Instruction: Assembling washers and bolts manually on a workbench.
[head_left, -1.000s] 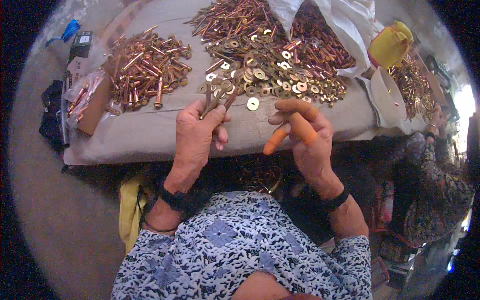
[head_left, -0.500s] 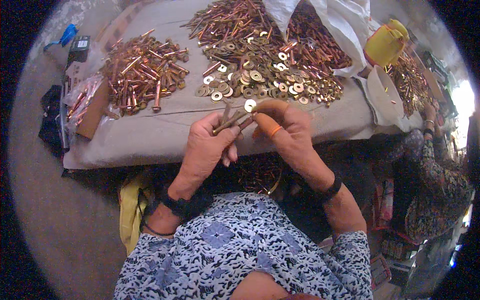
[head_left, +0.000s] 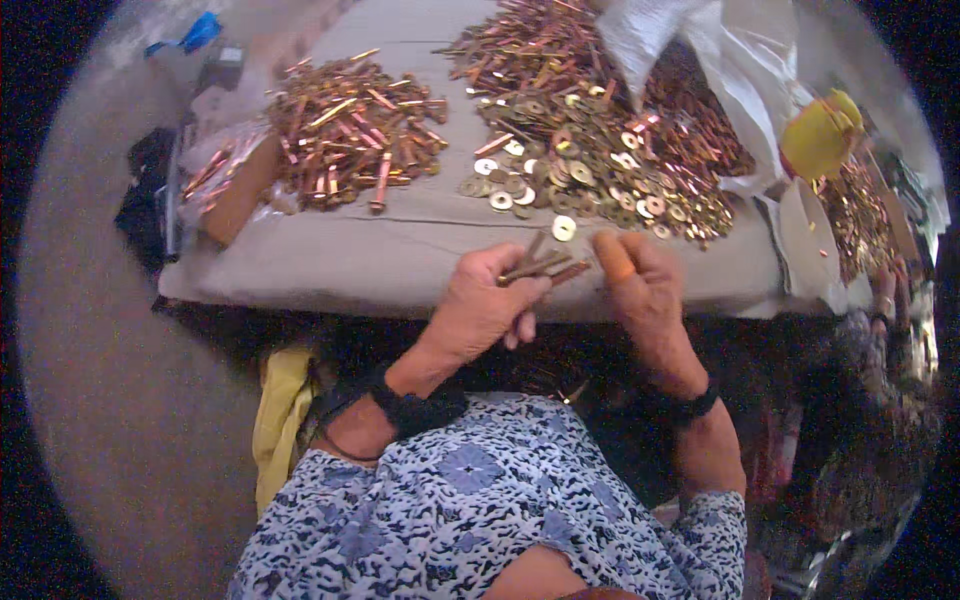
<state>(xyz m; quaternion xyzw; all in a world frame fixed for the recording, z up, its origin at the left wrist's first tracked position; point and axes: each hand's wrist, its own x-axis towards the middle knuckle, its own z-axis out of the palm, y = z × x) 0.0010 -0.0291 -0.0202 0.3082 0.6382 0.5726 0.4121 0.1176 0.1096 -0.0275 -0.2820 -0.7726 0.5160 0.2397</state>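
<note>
Hiding their lower ends inside a closed grip, the left hand (head_left: 478, 312) holds a few copper bolts (head_left: 540, 266) at frame centre, tips pointing right. The right hand (head_left: 645, 292) is just beside those tips; whether its curled fingers pinch anything is unclear. Washers (head_left: 580, 185) lie above on the table (head_left: 330, 255).

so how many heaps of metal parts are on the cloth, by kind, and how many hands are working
copper-coloured bolt heaps: 2 (second)
washer heaps: 1
hands: 2, left hand gripping a few bolts, right hand
total: 3 heaps, 2 hands
</note>
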